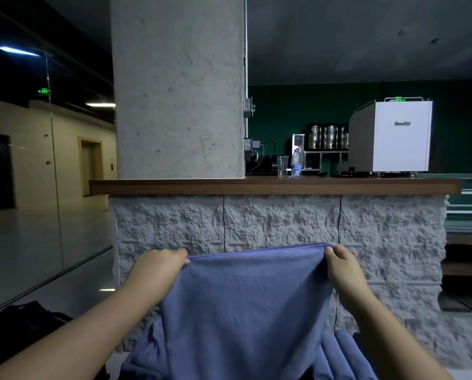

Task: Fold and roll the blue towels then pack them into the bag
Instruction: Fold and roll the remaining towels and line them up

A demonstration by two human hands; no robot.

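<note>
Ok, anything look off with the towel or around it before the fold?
Nothing stands out. Both hands, left and right, pinch the top corners of the blue towel, which hangs spread and level. More blue cloth lies bunched below, as expected.

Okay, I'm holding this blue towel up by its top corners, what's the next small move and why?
Probably bring the left hand and right hand together, folding the blue towel in half: each hand pinches a top corner and it hangs unfolded.

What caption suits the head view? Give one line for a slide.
Left hand and right hand pinch a blue towel's top corners, holding it up before a stone-faced counter.
</note>
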